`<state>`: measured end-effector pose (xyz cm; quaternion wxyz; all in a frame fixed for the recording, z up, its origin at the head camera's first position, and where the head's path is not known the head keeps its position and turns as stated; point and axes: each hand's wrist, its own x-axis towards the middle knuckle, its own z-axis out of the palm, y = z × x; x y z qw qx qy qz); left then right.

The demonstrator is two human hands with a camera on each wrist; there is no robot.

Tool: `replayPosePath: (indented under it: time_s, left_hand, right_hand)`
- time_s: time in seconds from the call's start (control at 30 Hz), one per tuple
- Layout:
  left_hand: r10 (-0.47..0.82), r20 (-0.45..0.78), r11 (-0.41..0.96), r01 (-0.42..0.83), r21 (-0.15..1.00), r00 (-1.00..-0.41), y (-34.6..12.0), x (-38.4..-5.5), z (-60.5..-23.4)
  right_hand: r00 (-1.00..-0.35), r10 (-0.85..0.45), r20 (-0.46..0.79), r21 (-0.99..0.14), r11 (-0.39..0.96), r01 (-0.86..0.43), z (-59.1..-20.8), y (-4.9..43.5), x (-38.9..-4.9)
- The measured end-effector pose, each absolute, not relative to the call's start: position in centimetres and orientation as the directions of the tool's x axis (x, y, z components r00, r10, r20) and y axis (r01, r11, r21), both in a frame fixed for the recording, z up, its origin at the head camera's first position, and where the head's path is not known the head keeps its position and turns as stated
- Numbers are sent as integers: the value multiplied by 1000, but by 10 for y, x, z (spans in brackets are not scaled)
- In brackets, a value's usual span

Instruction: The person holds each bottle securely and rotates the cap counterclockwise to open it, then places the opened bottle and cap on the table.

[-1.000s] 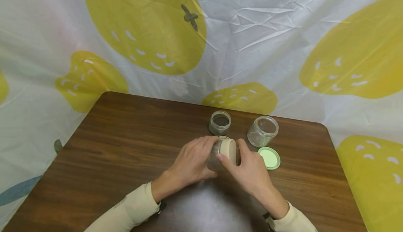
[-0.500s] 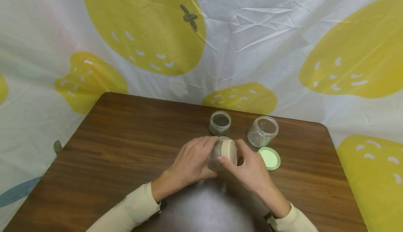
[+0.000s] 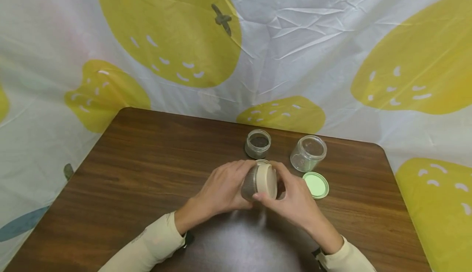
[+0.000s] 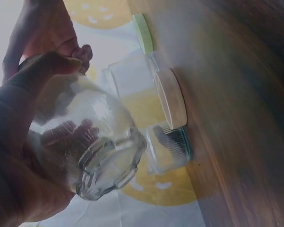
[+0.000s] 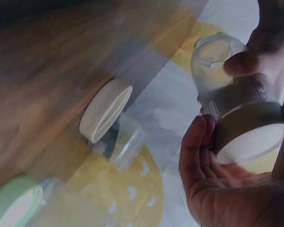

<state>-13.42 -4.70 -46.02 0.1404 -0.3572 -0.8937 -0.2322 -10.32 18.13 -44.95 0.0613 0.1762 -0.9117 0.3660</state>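
In the head view, a clear glass jar with fine ribs (image 3: 249, 185) is held tilted above the table, its cream lid (image 3: 267, 182) facing right. My left hand (image 3: 223, 190) grips the jar's body, thumb below and fingers over the top. Around the lid's edge curl the thumb and fingers of my right hand (image 3: 300, 202). The left wrist view shows the jar's thick, moulded base (image 4: 109, 165). Lid and jar are together in the right wrist view, the lid's pale top (image 5: 253, 144) turned toward that camera.
Behind the hands stand a small open jar (image 3: 257, 151) with dark contents and a larger open glass jar (image 3: 307, 159). A light green lid (image 3: 316, 185) lies near the larger one. Another cream lid (image 5: 104, 111), mostly hidden in the head view, is on the wooden table (image 3: 147, 153).
The right thumb has slid lower along the lid's edge, and the right fingers have shifted over its top. The held jar has moved slightly left. The other jars stay put.
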Motion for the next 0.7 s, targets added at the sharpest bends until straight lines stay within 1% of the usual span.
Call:
replayPosePath:
  time_s: [0.17, 0.37, 0.53, 0.7]
  left_hand:
    - [570, 384, 631, 686, 361, -726, -50, -133, -459]
    - [578, 375, 632, 688, 355, -725, -51, -132, -458]
    - [581, 377, 641, 691, 334, -722, -50, -132, -458]
    - [582, 368, 655, 686, 315, -725, -50, -132, -459]
  right_hand:
    - [-878, -378, 293, -600, 642, -477, -449, 186, -106]
    - [-824, -458, 334, -556, 610, -564, -452, 193, -109]
    - [-798, -499, 339, -543, 589, -599, -452, 197, -110]
    - [-787, -520, 331, -557, 566, -608, -452, 198, -111]
